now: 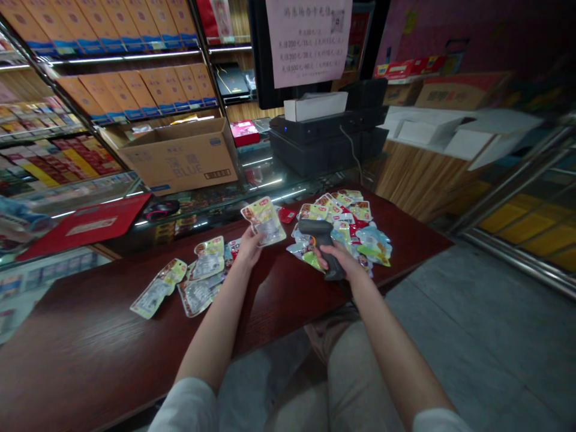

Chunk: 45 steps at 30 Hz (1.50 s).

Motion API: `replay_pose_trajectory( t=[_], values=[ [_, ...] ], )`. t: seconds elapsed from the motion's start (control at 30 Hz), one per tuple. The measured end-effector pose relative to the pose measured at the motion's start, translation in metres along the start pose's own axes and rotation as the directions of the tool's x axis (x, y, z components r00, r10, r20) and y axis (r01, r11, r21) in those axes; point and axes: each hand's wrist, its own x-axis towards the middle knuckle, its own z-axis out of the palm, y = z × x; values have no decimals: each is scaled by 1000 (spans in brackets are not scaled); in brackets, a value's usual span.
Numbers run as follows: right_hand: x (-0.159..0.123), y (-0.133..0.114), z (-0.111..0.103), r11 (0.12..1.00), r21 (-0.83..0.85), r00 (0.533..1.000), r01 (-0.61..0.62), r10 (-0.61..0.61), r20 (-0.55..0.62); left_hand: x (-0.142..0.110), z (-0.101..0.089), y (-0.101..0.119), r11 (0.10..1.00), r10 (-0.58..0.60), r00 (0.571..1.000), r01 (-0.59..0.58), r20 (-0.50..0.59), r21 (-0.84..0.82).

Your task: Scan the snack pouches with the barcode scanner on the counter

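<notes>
My left hand (250, 247) is closed on the lower left edge of a yellow and silver snack packet (265, 223), lifted above the dark red table (279, 300). In my right hand (339, 259) is a black handheld barcode scanner (321, 235), its head turned left toward that packet. Behind and beneath the scanner lies a heap of snack packets (371, 241), yellow, red and pale blue-green. Several more packets (202, 270) are spread on the table left of my left forearm, one (158, 288) lying apart from the others.
A glass counter stands behind the table, bearing an open cardboard box (180, 159), a black computer mouse (161, 210) and a black cash-register unit (315, 147). A paper sign (308, 39) hangs on the monitor. At right is a metal railing (522, 258); stocked shelves rise at left.
</notes>
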Motion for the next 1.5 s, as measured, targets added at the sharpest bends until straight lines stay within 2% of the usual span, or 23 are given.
replay_pose_trajectory(
  t=[0.17, 0.43, 0.77, 0.87, 0.97, 1.03, 1.07, 1.13, 1.23, 1.27, 1.33, 1.4, 1.47, 1.5],
  values=[
    [-1, -1, 2, 1000, -16, 1000, 1, -1, 8, 1, -4, -5, 996, 78, 997, -77, 0, -51],
    [0, 1, 5, 991, -133, 1000, -30, 30, -7, 3, -8, -7, 996, 86, 996, -86, -1, 6],
    [0, 0, 7, 983, -176, 999, -53, 51, -14, 7, -8, -9, 993, 96, 995, -96, -5, -70],
    [-1, -1, 7, 990, -135, 999, -39, 37, -12, 4, -11, -1, 994, 105, 992, -105, -65, 11],
    [-1, 0, 5, 995, -97, 999, -38, 37, -7, -2, -22, 17, 958, 121, 988, -92, -92, 273],
    [0, 1, 3, 996, -82, 999, -34, 34, 1, -7, -34, 33, 836, 150, 984, -74, -98, 543],
    [0, 2, 2, 996, -78, 999, -32, 32, 8, -11, -41, 42, 738, 172, 979, -57, -106, 672],
    [0, 3, 1, 997, -77, 999, -28, 30, 23, -19, -56, 59, 484, 186, 975, 14, -119, 875],
    [1, 4, 0, 997, -70, 999, -23, 25, 34, -35, -72, 77, 117, 117, 979, 155, -169, 981],
    [1, 4, 0, 998, -66, 999, -20, 22, 34, -41, -73, 79, 10, 138, 971, 194, -194, 981],
    [1, 4, 0, 998, -56, 999, -17, 19, 33, -52, -69, 79, -160, 262, 947, 232, -186, 959],
    [1, 4, 0, 999, -44, 999, -19, 20, 28, -60, -57, 71, -273, 340, 938, 163, -63, 948],
    [1, 4, 0, 999, -36, 999, -24, 25, 27, -64, -41, 60, -338, 225, 964, -57, 140, 939],
    [1, 3, 0, 999, -33, 999, -25, 26, 26, -64, -33, 54, -354, 140, 962, -172, 235, 919]
  ],
)
